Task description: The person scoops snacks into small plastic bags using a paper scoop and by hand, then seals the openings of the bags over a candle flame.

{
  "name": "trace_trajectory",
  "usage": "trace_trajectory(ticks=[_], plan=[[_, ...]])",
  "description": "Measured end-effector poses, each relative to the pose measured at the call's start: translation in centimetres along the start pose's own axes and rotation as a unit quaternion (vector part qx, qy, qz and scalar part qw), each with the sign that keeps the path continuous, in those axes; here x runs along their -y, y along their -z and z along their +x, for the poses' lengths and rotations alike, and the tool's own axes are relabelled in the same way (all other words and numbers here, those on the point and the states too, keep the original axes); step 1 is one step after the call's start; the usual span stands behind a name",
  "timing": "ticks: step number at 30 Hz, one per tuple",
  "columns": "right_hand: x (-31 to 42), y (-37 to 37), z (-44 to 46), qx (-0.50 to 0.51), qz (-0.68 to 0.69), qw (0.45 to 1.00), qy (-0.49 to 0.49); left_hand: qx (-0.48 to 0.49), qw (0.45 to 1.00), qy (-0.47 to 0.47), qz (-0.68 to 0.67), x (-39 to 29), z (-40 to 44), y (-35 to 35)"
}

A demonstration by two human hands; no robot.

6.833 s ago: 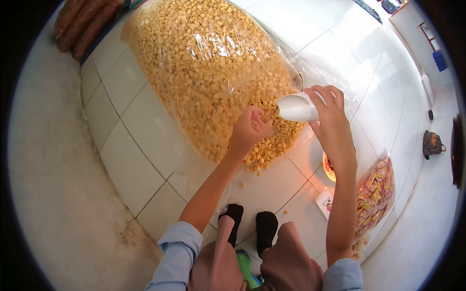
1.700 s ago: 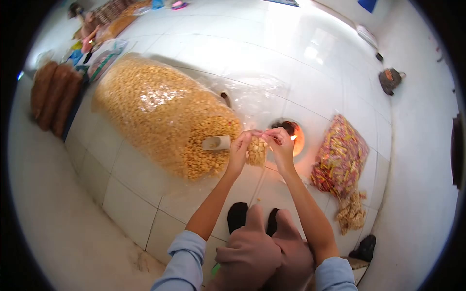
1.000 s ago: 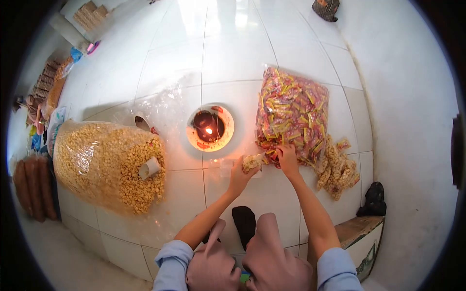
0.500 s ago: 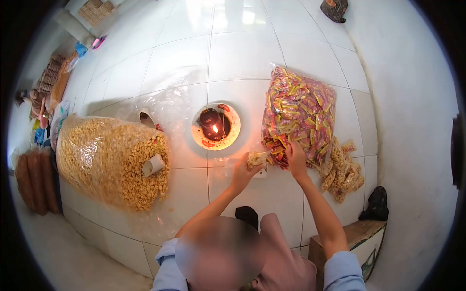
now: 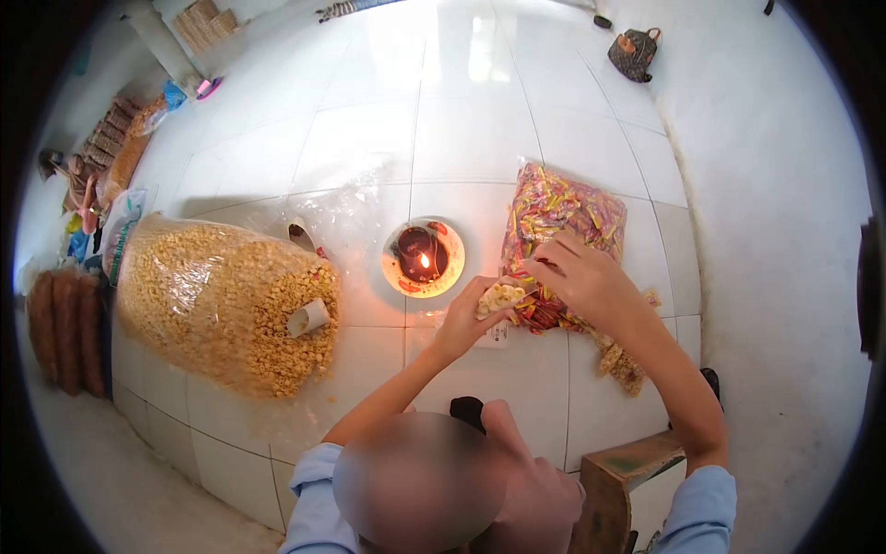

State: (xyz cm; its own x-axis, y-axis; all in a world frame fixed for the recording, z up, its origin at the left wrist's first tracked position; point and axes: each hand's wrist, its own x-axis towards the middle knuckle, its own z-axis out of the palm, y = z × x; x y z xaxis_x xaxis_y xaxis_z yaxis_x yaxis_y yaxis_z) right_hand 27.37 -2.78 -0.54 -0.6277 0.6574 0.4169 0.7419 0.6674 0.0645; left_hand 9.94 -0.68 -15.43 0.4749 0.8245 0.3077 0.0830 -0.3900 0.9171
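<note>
My left hand (image 5: pixel 463 319) is closed around a small clear plastic bag of pale puffed snacks (image 5: pixel 501 296), tilted with its top toward the right. At that upper end, my right hand (image 5: pixel 586 282) has its fingers bent together; what they pinch is hidden. Behind it lies a large clear bag of red and yellow packets (image 5: pixel 563 208). A plate (image 5: pixel 455 242) with a small burning flame on a dark base stands just beyond my left hand.
On the left lies a large open sack of puffed snacks (image 5: pixel 203 295) with a white scoop (image 5: pixel 308 318) in it. Filled snack bags (image 5: pixel 620 365) lie at right, near a wooden box (image 5: pixel 609 471). Another person (image 5: pixel 83 189) sits far left. A brown bag (image 5: pixel 633 55) rests by the wall.
My right hand has moved from the packets to the top of the small bag in my left hand. The small bag is now tilted, and the camera view has shifted.
</note>
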Motion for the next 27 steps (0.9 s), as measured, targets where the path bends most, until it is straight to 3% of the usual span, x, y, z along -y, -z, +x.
trace_trajectory(ticks=[4, 10, 14, 16, 18, 21, 24, 27], plan=[[1.7, 2.1, 1.4, -0.007, -0.054, 0.998, 0.042, 0.014, 0.999, 0.028, 0.019, -5.1, 0.7, 2.1], [4.8, 6.2, 3.8, -0.058, -0.034, 0.998, -0.004, 0.05, 0.998, -0.006, 0.043, -9.2, 1.7, 4.5], [6.9, 8.4, 4.8, -0.114, 0.008, 0.988, -0.106, 0.029, 0.999, 0.01, 0.034, -12.6, 1.2, 5.8], [7.7, 8.5, 5.3, -0.131, 0.028, 0.98, -0.149, 0.005, 0.995, 0.046, -0.091, -13.6, 0.8, 6.3], [8.3, 8.0, 5.6, -0.157, 0.074, 0.964, -0.2, -0.02, 0.998, 0.026, -0.049, -13.9, 0.5, 6.8], [9.5, 7.7, 6.3, -0.167, 0.076, 0.965, -0.19, -0.025, 0.998, -0.014, 0.047, -14.1, -0.5, 7.2], [9.5, 5.8, 6.8, -0.108, 0.076, 0.969, -0.208, -0.023, 0.998, -0.002, 0.063, -13.6, -0.8, 7.3], [9.4, 5.1, 7.0, -0.066, 0.066, 0.965, -0.244, -0.027, 0.999, 0.035, -0.007, -12.1, -0.9, 7.3]])
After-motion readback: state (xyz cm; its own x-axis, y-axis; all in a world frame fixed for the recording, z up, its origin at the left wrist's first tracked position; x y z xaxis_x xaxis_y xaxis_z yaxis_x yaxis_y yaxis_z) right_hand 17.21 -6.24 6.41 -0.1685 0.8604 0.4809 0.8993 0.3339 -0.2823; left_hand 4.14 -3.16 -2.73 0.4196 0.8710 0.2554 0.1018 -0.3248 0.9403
